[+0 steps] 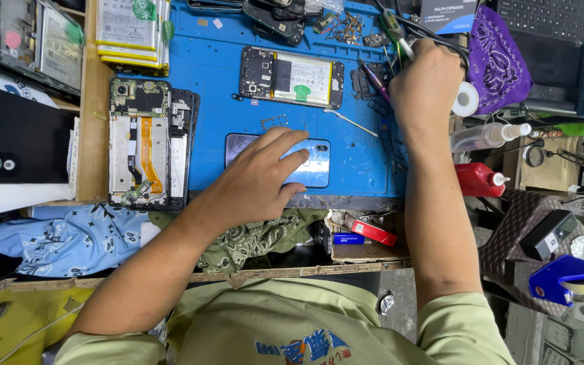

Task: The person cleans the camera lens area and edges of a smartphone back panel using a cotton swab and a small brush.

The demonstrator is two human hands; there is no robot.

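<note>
Phone teardown in progress on the blue mat (217,61), from what I can see. Left hand (258,179) is flat on a phone (315,165) lying near the mat's front edge, fingers spread across it, pressing it down rather than gripping, so the phone is pinned there, not lifted. Right hand (424,84) is up at the mat's back right corner, curled closed around a thin tool (395,30) with a cable trailing off it; can't tell exactly what kind of tool it is. Behind the phone, mid-mat, sits an opened phone (292,78) showing its battery, and another stripped frame (147,142) with an orange flex hangs off the mat's left edge. A red bottle (478,179) stands just off the mat to the right. My read: this is the fetch-the-tool step, with the work steadied. The next move would need the tool brought forward to the pinned phone while the left hand holds firm.
</note>
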